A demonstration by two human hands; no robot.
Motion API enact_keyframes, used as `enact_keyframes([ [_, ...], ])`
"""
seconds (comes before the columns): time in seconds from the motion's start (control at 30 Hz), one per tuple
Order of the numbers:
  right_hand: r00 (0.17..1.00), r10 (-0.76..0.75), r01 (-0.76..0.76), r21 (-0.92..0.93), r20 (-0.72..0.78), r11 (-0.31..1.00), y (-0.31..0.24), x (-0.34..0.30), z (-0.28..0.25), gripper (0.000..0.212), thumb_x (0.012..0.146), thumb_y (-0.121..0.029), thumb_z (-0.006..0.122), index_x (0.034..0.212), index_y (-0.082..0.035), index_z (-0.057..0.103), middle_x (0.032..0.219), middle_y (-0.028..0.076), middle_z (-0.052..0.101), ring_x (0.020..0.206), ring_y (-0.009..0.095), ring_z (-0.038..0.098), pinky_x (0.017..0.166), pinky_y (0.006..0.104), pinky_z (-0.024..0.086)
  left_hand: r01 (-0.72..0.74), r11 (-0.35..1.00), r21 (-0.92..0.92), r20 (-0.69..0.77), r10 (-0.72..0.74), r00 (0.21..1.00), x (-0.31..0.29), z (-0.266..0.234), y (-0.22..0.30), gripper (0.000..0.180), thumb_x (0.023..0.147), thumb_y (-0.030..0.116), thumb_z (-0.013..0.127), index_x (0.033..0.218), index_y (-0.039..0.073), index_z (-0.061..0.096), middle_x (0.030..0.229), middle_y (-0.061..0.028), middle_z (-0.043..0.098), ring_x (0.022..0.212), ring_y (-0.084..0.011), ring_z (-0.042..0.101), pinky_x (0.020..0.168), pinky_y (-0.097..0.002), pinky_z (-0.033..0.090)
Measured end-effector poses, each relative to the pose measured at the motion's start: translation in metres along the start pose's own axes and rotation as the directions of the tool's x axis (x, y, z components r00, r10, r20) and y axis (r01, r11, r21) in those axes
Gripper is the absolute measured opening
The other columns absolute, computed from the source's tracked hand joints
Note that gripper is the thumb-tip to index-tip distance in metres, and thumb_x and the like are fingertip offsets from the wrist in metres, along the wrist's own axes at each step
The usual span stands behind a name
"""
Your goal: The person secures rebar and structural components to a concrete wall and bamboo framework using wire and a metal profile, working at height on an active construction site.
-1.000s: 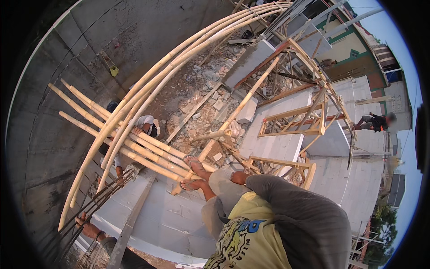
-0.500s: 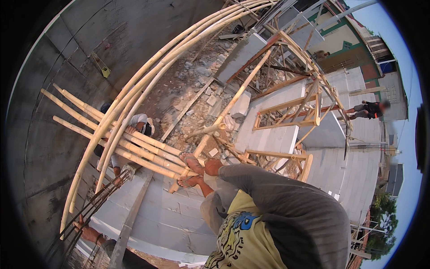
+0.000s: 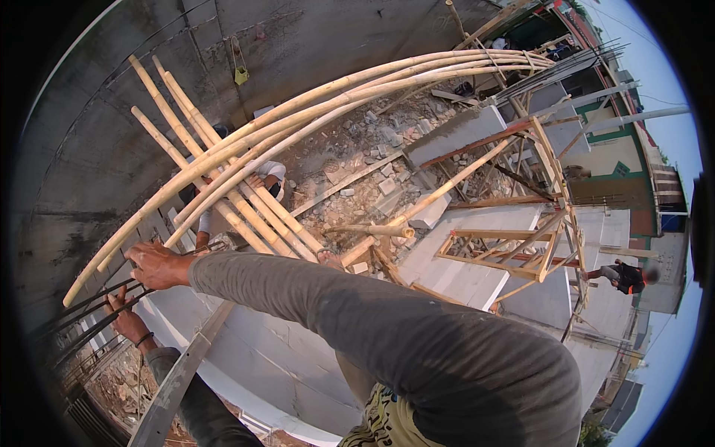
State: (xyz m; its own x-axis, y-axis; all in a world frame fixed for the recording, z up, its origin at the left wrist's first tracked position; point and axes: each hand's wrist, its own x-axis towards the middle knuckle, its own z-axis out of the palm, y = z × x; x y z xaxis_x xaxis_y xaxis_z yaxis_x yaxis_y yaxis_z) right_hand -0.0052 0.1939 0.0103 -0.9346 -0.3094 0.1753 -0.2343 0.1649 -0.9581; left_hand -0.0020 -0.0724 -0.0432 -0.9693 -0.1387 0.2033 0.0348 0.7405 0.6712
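My left hand (image 3: 131,325) is at the bundle of dark steel bars (image 3: 93,328) on the left, its fingers wrapped over some of them. Just above it, my right hand (image 3: 158,266) reaches in over the bars' upper side, fingers apart and slightly bent. Whether it touches a bar I cannot make out. My right forearm crosses the middle of the view. Beyond my hands, long bamboo poles (image 3: 298,119) curve to the far right. Shorter bamboo poles (image 3: 249,212) cross beneath them.
Another person (image 3: 272,175) is partly hidden behind the crossed poles. A wooden plank (image 3: 186,372) runs beside my left arm. Pale block walls (image 3: 275,365) lie below. Rubble (image 3: 365,164), a timber frame (image 3: 499,246) and a second person (image 3: 622,276) are farther right.
My right hand has swung from near my feet to the left, beside the steel bars. My left hand stays by the bars. The view has shifted, so the poles appear higher.
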Motion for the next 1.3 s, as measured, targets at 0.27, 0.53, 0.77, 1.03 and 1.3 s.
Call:
enact_keyframes([
  [0.27, 0.975, -0.037, -0.038, 0.330, 0.219, 0.943, -0.061, 0.046, 0.012, 0.031, 0.085, -0.018, 0.050, 0.107, -0.002, 0.065, 0.109, 0.021, 0.064, 0.105, 0.035, 0.060, 0.092, 0.0408, 0.046, -0.175, 0.693, 0.699, 0.076, 0.171, 0.982, -0.012, -0.014, -0.020, 0.039, 0.090, 0.009, 0.049, 0.129, 0.006, 0.049, 0.127, -0.0211, 0.051, 0.111, -0.0390, 0.053, 0.082, -0.0413, 0.049],
  [0.53, 0.840, 0.040, -0.288, 0.381, 0.542, 0.879, -0.061, 0.073, 0.023, 0.029, 0.082, -0.018, 0.051, 0.096, -0.002, 0.070, 0.089, 0.006, 0.068, 0.079, 0.014, 0.064, 0.068, 0.0275, 0.054, -0.249, 0.827, 0.504, -0.016, 0.297, 0.955, -0.013, -0.019, -0.024, 0.030, 0.092, 0.011, 0.046, 0.119, 0.004, 0.056, 0.119, -0.0179, 0.059, 0.106, -0.0326, 0.058, 0.079, -0.0387, 0.051],
  [0.77, 0.852, -0.088, -0.121, 0.359, 0.515, 0.926, -0.035, 0.111, 0.019, 0.039, 0.088, -0.037, 0.049, 0.102, -0.009, 0.072, 0.105, 0.007, 0.065, 0.091, 0.017, 0.058, 0.078, 0.0313, 0.047, -0.175, 0.932, 0.317, -0.096, 0.215, 0.972, 0.003, 0.015, 0.048, 0.027, 0.091, 0.010, 0.045, 0.112, 0.000, 0.060, 0.110, -0.0140, 0.065, 0.098, -0.0322, 0.061, 0.081, -0.0402, 0.049],
  [1.03, 0.753, -0.017, -0.266, 0.328, 0.657, 0.906, -0.049, 0.099, 0.036, 0.047, 0.095, -0.039, 0.037, 0.102, -0.007, 0.071, 0.113, 0.006, 0.063, 0.087, 0.016, 0.056, 0.081, 0.0298, 0.048, -0.275, 0.856, 0.437, -0.081, 0.342, 0.936, -0.011, 0.006, 0.034, 0.027, 0.089, 0.008, 0.051, 0.113, 0.007, 0.062, 0.111, -0.0120, 0.063, 0.101, -0.0310, 0.058, 0.081, -0.0392, 0.047],
  [1.3, 0.731, -0.064, -0.169, 0.271, 0.679, 0.948, -0.043, 0.111, 0.028, 0.048, 0.096, -0.038, 0.037, 0.105, -0.005, 0.071, 0.112, 0.008, 0.064, 0.093, 0.018, 0.058, 0.086, 0.0304, 0.048, -0.381, 0.749, 0.542, -0.004, 0.455, 0.890, -0.007, 0.011, 0.036, 0.030, 0.081, 0.003, 0.055, 0.106, 0.014, 0.067, 0.107, -0.0054, 0.064, 0.096, -0.0250, 0.059, 0.077, -0.0366, 0.049],
])
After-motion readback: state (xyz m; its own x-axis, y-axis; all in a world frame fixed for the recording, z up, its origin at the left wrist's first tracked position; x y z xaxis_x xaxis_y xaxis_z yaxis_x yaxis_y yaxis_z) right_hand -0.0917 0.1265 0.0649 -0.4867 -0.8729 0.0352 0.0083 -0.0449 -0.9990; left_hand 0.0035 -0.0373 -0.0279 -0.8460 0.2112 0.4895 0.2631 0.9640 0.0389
